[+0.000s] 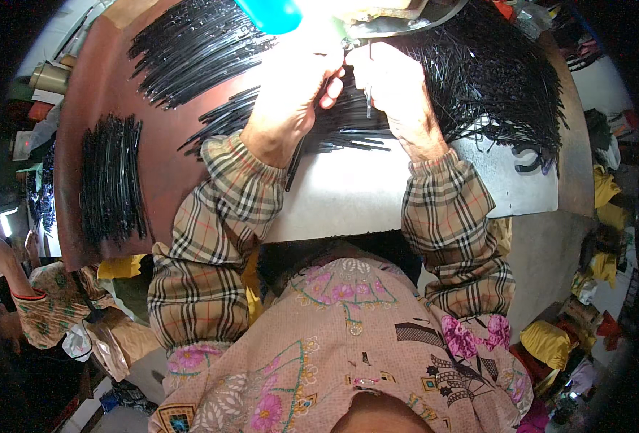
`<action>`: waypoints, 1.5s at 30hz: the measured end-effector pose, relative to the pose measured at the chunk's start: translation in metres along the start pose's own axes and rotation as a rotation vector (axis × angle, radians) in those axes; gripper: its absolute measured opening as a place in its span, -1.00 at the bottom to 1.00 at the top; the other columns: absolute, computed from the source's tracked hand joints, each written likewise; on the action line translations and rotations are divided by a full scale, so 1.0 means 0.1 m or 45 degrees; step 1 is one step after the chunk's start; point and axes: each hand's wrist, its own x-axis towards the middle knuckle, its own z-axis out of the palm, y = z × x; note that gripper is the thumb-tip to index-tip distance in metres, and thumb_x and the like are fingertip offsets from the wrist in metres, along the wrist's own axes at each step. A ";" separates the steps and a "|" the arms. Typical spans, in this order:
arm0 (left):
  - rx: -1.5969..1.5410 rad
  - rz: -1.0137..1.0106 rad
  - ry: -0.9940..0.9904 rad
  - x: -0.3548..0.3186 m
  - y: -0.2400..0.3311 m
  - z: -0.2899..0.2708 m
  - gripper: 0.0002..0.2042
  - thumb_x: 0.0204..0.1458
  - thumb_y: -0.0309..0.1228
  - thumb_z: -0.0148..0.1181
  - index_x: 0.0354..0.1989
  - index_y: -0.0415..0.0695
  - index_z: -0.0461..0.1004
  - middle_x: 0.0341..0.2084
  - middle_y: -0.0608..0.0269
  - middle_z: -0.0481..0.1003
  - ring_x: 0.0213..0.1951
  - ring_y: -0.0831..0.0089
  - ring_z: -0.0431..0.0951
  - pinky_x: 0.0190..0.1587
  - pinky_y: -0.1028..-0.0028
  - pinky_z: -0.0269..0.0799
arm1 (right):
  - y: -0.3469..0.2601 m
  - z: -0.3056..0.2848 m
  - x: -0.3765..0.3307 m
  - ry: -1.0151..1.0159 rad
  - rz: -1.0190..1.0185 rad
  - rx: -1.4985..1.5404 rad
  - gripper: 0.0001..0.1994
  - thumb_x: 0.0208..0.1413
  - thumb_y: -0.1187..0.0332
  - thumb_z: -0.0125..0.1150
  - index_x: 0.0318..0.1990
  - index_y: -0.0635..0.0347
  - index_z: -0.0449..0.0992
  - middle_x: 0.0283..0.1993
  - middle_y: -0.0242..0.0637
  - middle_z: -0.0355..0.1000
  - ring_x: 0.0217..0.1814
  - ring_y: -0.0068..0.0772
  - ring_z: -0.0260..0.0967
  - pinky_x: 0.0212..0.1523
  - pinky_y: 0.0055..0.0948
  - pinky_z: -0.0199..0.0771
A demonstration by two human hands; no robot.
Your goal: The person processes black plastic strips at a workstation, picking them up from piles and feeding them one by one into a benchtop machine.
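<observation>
A pink blouse printed with flowers and fans (276,368) fills the foreground as its wearer, in tan plaid sleeve covers (207,252), works with both hands beneath a harsh glare. The left hand (290,90) is curled, its fingertips drawn in close to those of the right; whether it grips anything cannot be told in the brightness. The right hand (397,90), thumb and fingers pinched, grasps a slim grey rod (368,108) that points toward the wearer. Below the hands, thin, glossy black strips (225,112) lie across a reddish-brown tabletop (171,162) and onto a smooth white sheet (348,191). A thick fan of similar strips (189,61) spreads at upper left, a neat upright row (111,180) sits at far left, and a dense black tangle (503,79) covers the upper right, near a black C-shaped piece (527,160). A bright blue rounded object (272,14) stands above the left hand. At left, another person's bare forearm (5,260) shows beyond the table.
</observation>
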 end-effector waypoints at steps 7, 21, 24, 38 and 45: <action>0.012 0.016 -0.001 0.01 -0.06 -0.02 -0.87 0.10 -0.46 0.16 -0.27 -0.26 0.42 -0.40 0.14 0.45 -0.49 0.48 0.40 -0.53 0.59 0.27 | 0.02 -0.02 0.03 -0.039 -0.024 -0.021 -0.87 0.15 0.41 0.09 -0.26 0.25 0.53 -0.50 -0.43 0.42 -0.48 -0.71 0.29 -0.48 -0.64 0.29; 0.050 0.015 -0.084 -0.02 -0.04 -0.09 -0.72 0.05 -0.26 0.26 -0.25 -0.25 0.47 -0.24 0.00 0.49 -0.35 0.37 0.44 -0.42 0.54 0.29 | 0.02 -0.06 0.05 -0.040 -0.051 -0.139 -0.88 0.14 0.42 0.07 -0.33 0.26 0.50 -0.53 -0.45 0.41 -0.53 -0.73 0.27 -0.53 -0.65 0.26; 0.051 0.007 -0.082 -0.05 -0.01 -0.11 -0.73 0.08 -0.26 0.23 -0.27 -0.25 0.46 -0.22 -0.02 0.48 -0.31 0.35 0.44 -0.39 0.54 0.30 | -0.01 -0.07 0.06 -0.090 -0.047 -0.118 -0.88 0.13 0.41 0.09 -0.33 0.26 0.50 -0.54 -0.46 0.40 -0.54 -0.73 0.26 -0.55 -0.65 0.26; -0.069 -0.315 -0.108 0.09 0.13 -0.10 -0.81 0.13 -0.36 0.12 -0.32 -0.26 0.41 -0.20 0.03 0.42 -0.27 0.33 0.46 -0.43 0.54 0.34 | -0.15 -0.22 0.05 -0.139 0.248 0.160 -0.81 0.16 0.30 0.12 -0.23 0.26 0.48 -0.58 -0.59 0.26 -0.70 -0.85 0.04 -0.72 -0.77 -0.02; 0.194 -0.001 -0.213 -0.09 0.20 -0.43 -0.66 -0.01 -0.30 0.28 -0.15 -0.30 0.48 -0.30 0.17 0.49 -0.39 0.53 0.41 -0.43 0.60 0.32 | 0.06 0.12 0.12 -0.269 0.251 0.568 -0.81 0.18 0.33 0.04 -0.16 0.25 0.41 -0.48 -0.47 0.34 -0.63 -0.76 0.16 -0.71 -0.73 0.07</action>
